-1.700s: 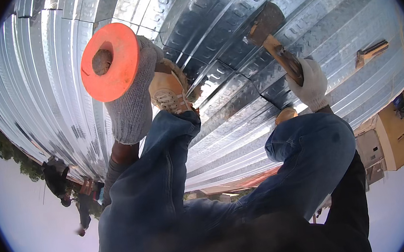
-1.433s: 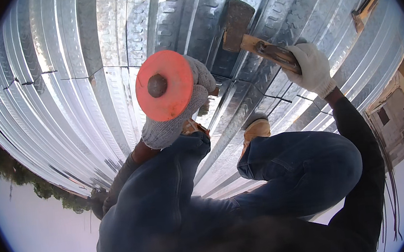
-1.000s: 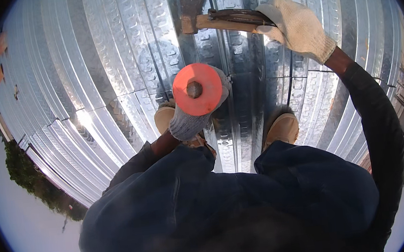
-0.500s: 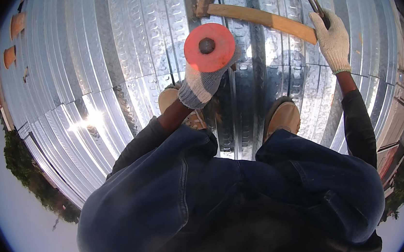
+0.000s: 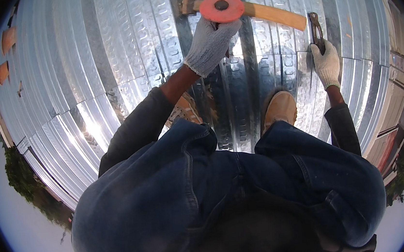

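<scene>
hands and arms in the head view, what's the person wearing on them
Both hands wear knitted work gloves with ribbed cuffs: the left hand's is speckled grey, the right hand's whitish and a little soiled. The arms are in long dark sleeves, ending short of the gloves so a bare stretch shows at each wrist.

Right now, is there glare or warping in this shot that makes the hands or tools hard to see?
Head view: sun glares off the corrugated metal sheets at lower left, and fisheye bends the ribs toward the rim. Centre stays sharp: the left hand under the orange disc, the hammer lying beyond, and the right hand at a dark tool.
</scene>
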`<state>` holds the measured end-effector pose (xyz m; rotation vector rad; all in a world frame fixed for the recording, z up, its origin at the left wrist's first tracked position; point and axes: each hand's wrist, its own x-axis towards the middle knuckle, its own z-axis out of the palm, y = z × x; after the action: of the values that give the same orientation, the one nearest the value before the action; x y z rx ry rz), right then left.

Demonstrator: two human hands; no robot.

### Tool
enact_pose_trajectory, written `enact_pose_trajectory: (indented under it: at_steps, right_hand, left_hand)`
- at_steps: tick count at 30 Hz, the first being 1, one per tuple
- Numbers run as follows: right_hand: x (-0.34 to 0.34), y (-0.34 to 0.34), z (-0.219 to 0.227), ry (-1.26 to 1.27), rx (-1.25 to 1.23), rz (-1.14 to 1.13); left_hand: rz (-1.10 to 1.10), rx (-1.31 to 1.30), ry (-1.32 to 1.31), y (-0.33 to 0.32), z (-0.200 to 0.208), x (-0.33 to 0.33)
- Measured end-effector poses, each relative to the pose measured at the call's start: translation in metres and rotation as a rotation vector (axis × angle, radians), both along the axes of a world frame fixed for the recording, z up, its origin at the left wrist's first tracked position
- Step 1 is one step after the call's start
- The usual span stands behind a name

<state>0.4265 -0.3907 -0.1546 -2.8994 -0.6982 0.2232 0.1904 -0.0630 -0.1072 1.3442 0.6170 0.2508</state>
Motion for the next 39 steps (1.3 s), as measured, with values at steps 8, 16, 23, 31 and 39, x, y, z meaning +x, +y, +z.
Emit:
enact_pose_trajectory:
  at_steps: [8,16,23,31,39]
  right_hand:
    - [0.026,0.063,0.051,-0.363,0.443,0.044]
    - [0.017,0.188,0.093,-0.19,0.192,0.936]
    - [-0.003,0.224,0.072,0.437,-0.143,0.696]
    - [0.003,0.235,0.128,0.573,-0.336,0.513]
    - [0.024,0.254,0.182,0.386,0.073,0.321]
  left_hand:
    - [0.164,0.366,0.131,0.017,-0.012,0.009]
    - [0.194,0.25,0.041,0.026,-0.028,0.021]
    - [0.106,0.353,0.168,0.042,-0.033,0.028]
    - [0.188,0.306,0.194,0.042,-0.041,0.02]
    - [-0.041,0.336,0.352,0.062,-0.073,0.032]
